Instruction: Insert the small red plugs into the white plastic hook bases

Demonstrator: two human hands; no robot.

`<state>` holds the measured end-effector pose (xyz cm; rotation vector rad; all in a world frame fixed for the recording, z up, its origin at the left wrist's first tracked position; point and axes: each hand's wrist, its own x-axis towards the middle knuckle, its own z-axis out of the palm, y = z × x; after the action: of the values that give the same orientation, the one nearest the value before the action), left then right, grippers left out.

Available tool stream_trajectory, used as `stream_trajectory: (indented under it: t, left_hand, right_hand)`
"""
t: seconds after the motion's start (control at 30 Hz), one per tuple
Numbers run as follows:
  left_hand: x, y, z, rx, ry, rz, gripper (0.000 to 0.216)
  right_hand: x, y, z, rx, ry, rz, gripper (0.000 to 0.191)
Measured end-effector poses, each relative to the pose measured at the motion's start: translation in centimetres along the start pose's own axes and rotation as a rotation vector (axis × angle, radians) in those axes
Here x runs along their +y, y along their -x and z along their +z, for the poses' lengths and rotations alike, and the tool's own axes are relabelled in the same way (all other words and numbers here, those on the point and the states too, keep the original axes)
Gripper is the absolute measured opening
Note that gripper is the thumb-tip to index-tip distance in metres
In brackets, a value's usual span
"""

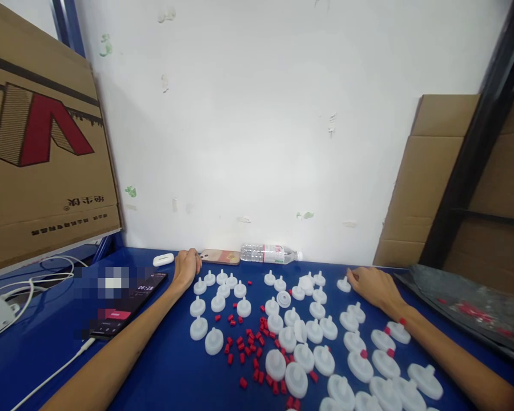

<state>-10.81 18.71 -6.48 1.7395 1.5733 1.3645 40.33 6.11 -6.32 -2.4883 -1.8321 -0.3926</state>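
My left hand rests by the back edge of the table with its fingers curled closed, beside the near end of a phone in a pinkish case. Whatever those fingers may hold is hidden. On the right, my right hand is bent closed, its fingertips right beside a white disc with a short stem; I cannot tell whether they grip anything. Many similar white stemmed discs lie stem up between my arms. Small red caps are scattered among them, and a few discs carry a red cap.
A clear plastic bottle lies along the wall. On the left are a dark phone with a white cable, a white earbud case and a large carton. A grey plastic bag with red pieces lies at the right.
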Motion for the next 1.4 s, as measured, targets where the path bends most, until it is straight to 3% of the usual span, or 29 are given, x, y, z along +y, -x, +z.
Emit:
stream_trajectory:
  t: [0.27, 1.4]
  left_hand:
    - [0.32, -0.03, 0.11, -0.025, -0.051, 0.002, 0.030]
    - [0.86, 0.15, 0.32, -0.095, -0.120, 0.014, 0.032]
  right_hand:
    - [0.42, -0.38, 0.47, -0.101, -0.078, -0.093, 0.033]
    - [0.67, -0.40, 0.63, -0.099, -0.121, -0.101, 0.032]
